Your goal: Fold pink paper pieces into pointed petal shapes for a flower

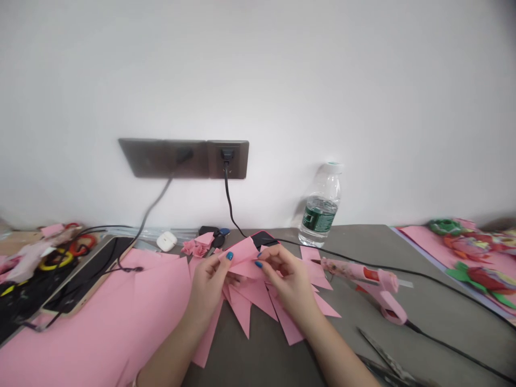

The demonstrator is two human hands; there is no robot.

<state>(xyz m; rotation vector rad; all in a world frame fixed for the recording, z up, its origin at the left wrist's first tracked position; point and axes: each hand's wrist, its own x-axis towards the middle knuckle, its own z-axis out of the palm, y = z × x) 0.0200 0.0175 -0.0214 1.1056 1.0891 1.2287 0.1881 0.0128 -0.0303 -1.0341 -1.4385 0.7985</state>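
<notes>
Both my hands hold one small piece of pink paper [244, 252] above the grey table [419, 317]. My left hand [209, 285] pinches its left edge, fingers closed. My right hand [288, 282] pinches its right side, fingers curled. Under my hands lie several cut pink paper triangles [258, 306]. Small folded pink paper flowers [195, 246] sit just behind the hands.
A large pink sheet [121, 322] covers the left. A pink glue gun [371, 285] with a black cable lies right of my hands; scissors [387, 360] are at the front right. A water bottle [320, 207] stands by the wall. A tablet [86, 279] lies left; paper flowers [475, 258] far right.
</notes>
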